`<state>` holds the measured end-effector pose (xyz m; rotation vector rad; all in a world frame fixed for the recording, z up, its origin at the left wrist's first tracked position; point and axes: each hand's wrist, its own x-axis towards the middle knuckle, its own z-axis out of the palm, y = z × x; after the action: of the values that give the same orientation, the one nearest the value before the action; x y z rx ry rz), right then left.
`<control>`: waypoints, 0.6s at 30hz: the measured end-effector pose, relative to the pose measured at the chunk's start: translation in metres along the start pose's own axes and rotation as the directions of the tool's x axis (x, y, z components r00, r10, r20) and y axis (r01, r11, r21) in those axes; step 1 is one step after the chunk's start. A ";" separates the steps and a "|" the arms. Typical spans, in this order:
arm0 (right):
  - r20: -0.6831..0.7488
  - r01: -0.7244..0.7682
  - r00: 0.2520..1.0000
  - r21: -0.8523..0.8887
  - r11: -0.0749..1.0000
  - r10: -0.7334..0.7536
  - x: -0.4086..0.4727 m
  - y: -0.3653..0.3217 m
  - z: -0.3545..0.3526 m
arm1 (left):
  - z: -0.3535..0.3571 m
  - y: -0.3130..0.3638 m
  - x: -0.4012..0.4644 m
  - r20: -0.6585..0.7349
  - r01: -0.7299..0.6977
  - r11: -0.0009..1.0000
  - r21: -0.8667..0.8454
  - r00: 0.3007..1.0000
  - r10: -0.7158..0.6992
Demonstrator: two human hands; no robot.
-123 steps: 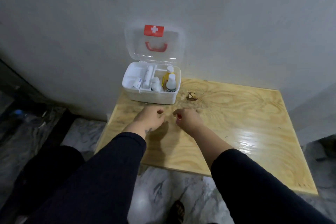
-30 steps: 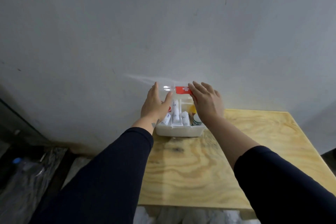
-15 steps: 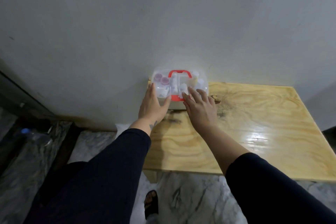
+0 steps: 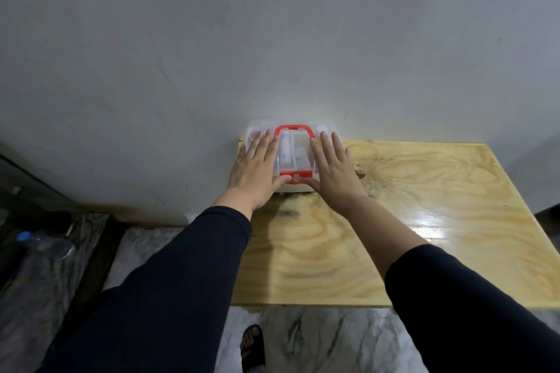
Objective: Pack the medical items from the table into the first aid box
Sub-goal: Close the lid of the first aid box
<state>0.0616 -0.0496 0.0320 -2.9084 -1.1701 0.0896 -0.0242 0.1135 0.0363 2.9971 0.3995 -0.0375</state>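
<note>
The left hand [image 4: 256, 168] lay flat, fingers straight and slightly spread, on the left part of the clear lid [image 4: 294, 147], its thumb reaching toward the red clasp [image 4: 295, 176] at the near edge. The right hand [image 4: 331, 171] lay likewise flat and uncurled on the right part of the lid, its thumb meeting the clasp from the other side; neither hand gripped anything. Beneath them the first aid box [image 4: 292, 157] stood slightly left of the frame's centre, at the far left corner of the table [image 4: 424, 221] and against the grey wall [image 4: 272, 39]. Its long axis ran left to right in the frame, parallel to the wall; the clasp faced the person and the red handle [image 4: 293, 129] lay flat on the lid. White items showed dimly through the lid, not identifiable. The box appeared a thin, rigid plastic shell, probably light, smooth and somewhat slippery, with a lid likely to flex under pressure; the handle seemed the natural hold for carrying, the two short ends for sliding. A dark knot [image 4: 362, 174] marked the wood just right of the box.
</note>
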 end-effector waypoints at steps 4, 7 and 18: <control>-0.093 -0.004 0.996 0.005 1.000 0.004 -0.001 0.000 0.010 | 0.005 0.001 -0.001 -0.056 0.003 0.998 0.061 0.998 0.000; -0.102 -0.018 0.995 -0.003 1.000 0.017 0.000 -0.001 0.013 | 0.006 0.000 0.002 -0.061 0.003 0.995 0.098 0.998 0.003; -0.070 -0.048 0.996 0.010 0.999 0.048 0.032 0.006 0.003 | -0.003 -0.005 0.037 -0.031 -0.024 0.997 0.071 0.999 0.026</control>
<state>0.0885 -0.0315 0.0270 -2.9075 -1.0873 -0.0071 0.0105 0.1282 0.0376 3.0751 0.3719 -0.0015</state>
